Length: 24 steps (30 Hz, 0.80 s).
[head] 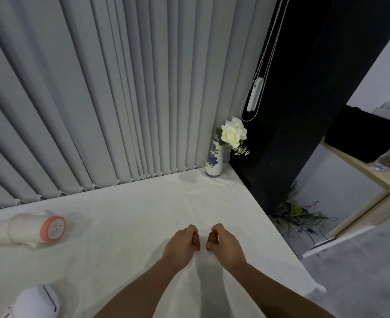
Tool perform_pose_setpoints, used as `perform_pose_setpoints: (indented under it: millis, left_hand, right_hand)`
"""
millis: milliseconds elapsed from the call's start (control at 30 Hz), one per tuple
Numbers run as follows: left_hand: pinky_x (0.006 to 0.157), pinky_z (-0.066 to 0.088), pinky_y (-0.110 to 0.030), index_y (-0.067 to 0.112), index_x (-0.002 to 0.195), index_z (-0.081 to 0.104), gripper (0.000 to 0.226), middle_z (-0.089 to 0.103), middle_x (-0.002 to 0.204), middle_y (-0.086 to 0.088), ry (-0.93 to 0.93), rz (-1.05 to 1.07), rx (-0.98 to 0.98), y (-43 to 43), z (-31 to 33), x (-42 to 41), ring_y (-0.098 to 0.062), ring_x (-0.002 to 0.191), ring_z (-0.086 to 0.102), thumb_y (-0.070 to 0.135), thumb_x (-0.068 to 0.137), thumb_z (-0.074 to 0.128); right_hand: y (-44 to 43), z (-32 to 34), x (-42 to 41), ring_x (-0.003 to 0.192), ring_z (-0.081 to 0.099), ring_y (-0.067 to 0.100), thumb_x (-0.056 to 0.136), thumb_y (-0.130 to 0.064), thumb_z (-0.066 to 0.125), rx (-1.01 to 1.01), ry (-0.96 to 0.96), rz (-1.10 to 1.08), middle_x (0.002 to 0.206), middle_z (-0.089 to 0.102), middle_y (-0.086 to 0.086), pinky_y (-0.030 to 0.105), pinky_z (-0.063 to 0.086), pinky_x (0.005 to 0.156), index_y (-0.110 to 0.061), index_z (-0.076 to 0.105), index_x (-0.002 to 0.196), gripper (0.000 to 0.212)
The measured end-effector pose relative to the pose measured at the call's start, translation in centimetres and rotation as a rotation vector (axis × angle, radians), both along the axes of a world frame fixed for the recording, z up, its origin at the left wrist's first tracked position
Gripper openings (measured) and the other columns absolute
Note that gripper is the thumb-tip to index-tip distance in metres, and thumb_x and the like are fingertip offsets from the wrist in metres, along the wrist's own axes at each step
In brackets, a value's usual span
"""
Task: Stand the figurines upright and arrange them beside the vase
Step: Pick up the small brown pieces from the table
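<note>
Hands: left (182,243), right (225,244) curled, empty; figurines (32,228) toppled; vase (214,159) upright.

Single head view, wide-angle, looking forward and steeply down from above the table (125,216), close over both forearms. Faces the blinds (111,88) and the far right corner where the vase (214,160) stands; edges bend.
</note>
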<state>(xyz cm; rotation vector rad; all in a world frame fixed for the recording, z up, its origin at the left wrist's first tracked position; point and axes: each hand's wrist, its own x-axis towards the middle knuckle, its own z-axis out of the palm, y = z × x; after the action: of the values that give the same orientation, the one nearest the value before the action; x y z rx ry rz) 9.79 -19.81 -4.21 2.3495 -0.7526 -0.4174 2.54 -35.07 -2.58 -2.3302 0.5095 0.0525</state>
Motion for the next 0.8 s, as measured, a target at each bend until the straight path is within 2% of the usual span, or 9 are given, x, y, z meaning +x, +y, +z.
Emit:
perform_pose_setpoints:
  millis: [167,367,633,800]
  left_hand:
    - [0.076,0.053,-0.044,0.024,0.100,0.044,0.032,0.069,0.089,0.010,-0.012,-0.056,0.011,-1.3,0.3,0.5,-0.017,0.086,0.059,0.007,0.073,0.038]
    - [0.076,0.053,-0.045,0.027,0.100,0.046,0.036,0.060,0.081,0.012,0.009,-0.089,0.025,-2.0,0.5,1.7,-0.017,0.085,0.059,0.010,0.071,0.033]
    - [0.082,0.051,-0.042,0.022,0.105,0.049,0.035,0.066,0.094,0.001,0.024,-0.089,0.033,-2.2,1.1,1.8,-0.019,0.090,0.057,0.007,0.076,0.036]
    - [0.084,0.051,-0.041,0.023,0.115,0.048,0.039,0.065,0.100,0.004,0.019,-0.059,0.037,-2.1,0.9,1.2,-0.018,0.096,0.057,0.008,0.080,0.039]
  right_hand:
    - [-0.2,-0.6,0.5,0.080,0.061,0.019,0.084,-0.010,0.055,0.007,0.003,-0.026,0.081,0.063,-0.002,0.024,0.049,0.066,-0.020,0.049,0.090,0.012]
    - [-1.0,-0.8,1.4,0.078,0.061,0.016,0.083,-0.011,0.059,0.028,0.013,-0.017,0.083,0.063,-0.002,0.021,0.048,0.065,-0.019,0.049,0.089,0.014]
    - [-1.0,-1.4,2.0,0.076,0.061,0.017,0.081,-0.012,0.066,0.057,-0.001,-0.005,0.082,0.065,-0.001,0.023,0.050,0.066,-0.020,0.050,0.089,0.019]
    - [-1.0,-1.3,1.7,0.068,0.056,0.010,0.079,-0.015,0.066,0.069,-0.006,-0.001,0.081,0.065,-0.001,0.026,0.049,0.066,-0.021,0.047,0.090,0.023]
